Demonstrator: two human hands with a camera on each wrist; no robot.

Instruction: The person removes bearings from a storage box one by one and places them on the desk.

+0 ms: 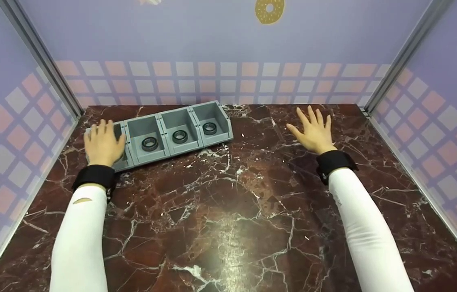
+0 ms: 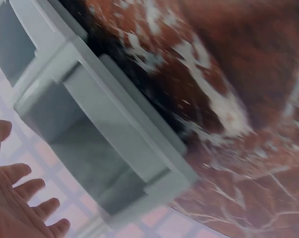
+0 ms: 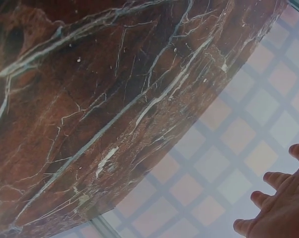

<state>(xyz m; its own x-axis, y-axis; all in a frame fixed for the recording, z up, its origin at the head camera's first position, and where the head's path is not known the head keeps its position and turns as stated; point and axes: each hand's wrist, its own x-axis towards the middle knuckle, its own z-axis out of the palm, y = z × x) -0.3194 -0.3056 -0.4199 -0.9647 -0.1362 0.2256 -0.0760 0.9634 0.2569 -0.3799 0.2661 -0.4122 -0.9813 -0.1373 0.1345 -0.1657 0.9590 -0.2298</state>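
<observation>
A grey row of joined bins (image 1: 171, 153) lies slanted on the table's left half. Black ring-shaped parts, like ball bearings, sit one each in three compartments: the left one (image 1: 150, 143), the middle one (image 1: 179, 136) and the right one (image 1: 209, 128). My left hand (image 1: 104, 144) is spread over the leftmost compartment and hides most of it; it holds nothing. In the left wrist view, the fingers (image 2: 28, 191) appear apart from the bin (image 2: 124, 124). My right hand (image 1: 313, 132) hovers with fingers spread at the table's back right, holding nothing.
A dark red marbled table (image 1: 220, 202) fills the space between the walls. The back wall (image 1: 228, 81) and the side walls carry pink and white squares. Metal posts (image 1: 402, 61) stand at the back corners. Black bands (image 1: 335, 162) circle both wrists.
</observation>
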